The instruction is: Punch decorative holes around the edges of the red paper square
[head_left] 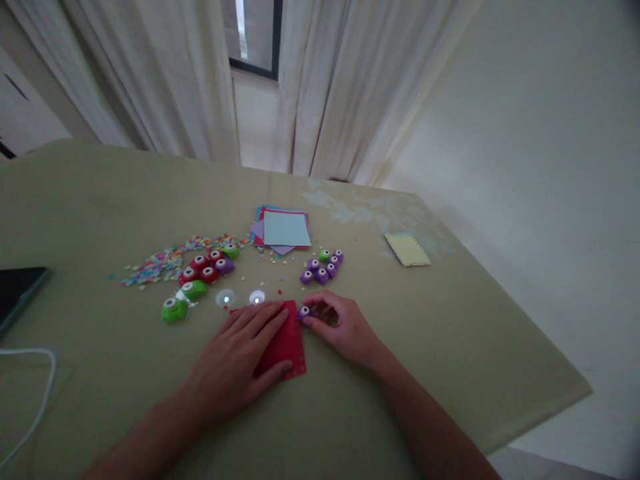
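My left hand (237,353) lies flat, fingers stretched out, over a red sheet of paper (281,350) on the table. A row of small holes runs along the sheet's right edge. At the upper part of that edge, my right hand (347,328) grips a small purple craft hole punch (303,314) with a white button on top. The punch meets the paper's edge; how far the sheet sits in its slot is hidden. Just beyond my left fingers are two clear round discs, one left (225,298) and one right (257,297).
Several purple punches (321,275) and a green one (325,255) stand ahead. Red punches (199,262) and green ones (174,310) are at left, near scattered paper confetti (160,267). Stacked coloured paper (287,229), a yellow sheet (407,249), a dark device (20,293) and a white cable (50,380) also lie here.
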A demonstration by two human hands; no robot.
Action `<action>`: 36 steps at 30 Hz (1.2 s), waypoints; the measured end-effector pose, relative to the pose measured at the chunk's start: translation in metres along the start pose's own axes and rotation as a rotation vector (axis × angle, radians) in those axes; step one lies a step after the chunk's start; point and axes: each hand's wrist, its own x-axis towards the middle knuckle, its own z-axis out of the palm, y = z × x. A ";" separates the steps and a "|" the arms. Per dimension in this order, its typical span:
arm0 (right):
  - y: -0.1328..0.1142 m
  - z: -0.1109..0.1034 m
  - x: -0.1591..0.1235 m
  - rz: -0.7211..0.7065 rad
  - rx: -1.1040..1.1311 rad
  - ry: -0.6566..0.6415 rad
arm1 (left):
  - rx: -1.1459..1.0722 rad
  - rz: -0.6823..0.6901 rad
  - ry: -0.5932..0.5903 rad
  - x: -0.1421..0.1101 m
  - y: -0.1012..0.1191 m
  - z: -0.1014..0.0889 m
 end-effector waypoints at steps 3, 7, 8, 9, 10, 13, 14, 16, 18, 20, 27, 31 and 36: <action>0.002 0.002 0.001 -0.056 -0.037 0.014 | -0.007 0.012 -0.010 -0.001 -0.001 0.000; 0.003 0.002 0.002 -0.122 -0.086 0.028 | -0.011 0.022 -0.018 -0.001 -0.001 0.000; 0.004 0.002 0.002 -0.130 -0.084 0.032 | -0.009 0.028 -0.021 -0.001 -0.001 0.000; 0.004 0.002 0.001 -0.135 -0.082 0.038 | -0.006 0.032 -0.022 -0.001 -0.001 0.000; 0.004 0.001 0.001 -0.137 -0.082 0.044 | -0.001 0.033 -0.022 -0.001 -0.001 0.000; 0.005 0.001 0.001 -0.139 -0.083 0.038 | 0.016 0.024 -0.013 -0.001 0.000 0.000; 0.005 0.001 0.001 -0.138 -0.082 0.028 | 0.020 0.023 -0.009 -0.001 0.001 0.000; 0.004 0.001 0.002 -0.135 -0.079 0.015 | 0.021 0.023 -0.005 0.000 0.001 -0.001; 0.004 0.002 0.002 -0.139 -0.084 0.023 | 0.011 0.030 -0.007 0.000 0.001 -0.001; 0.004 0.003 0.002 -0.160 -0.087 0.033 | 0.001 0.040 -0.006 0.000 0.001 -0.001; 0.007 0.004 0.002 -0.201 -0.063 0.029 | -0.031 0.041 -0.002 -0.001 0.001 0.000; 0.006 0.004 0.002 -0.211 -0.060 0.032 | -0.037 0.049 -0.002 -0.001 0.001 0.001; 0.004 0.005 0.003 -0.212 -0.050 0.029 | -0.017 0.057 -0.009 -0.001 0.001 0.001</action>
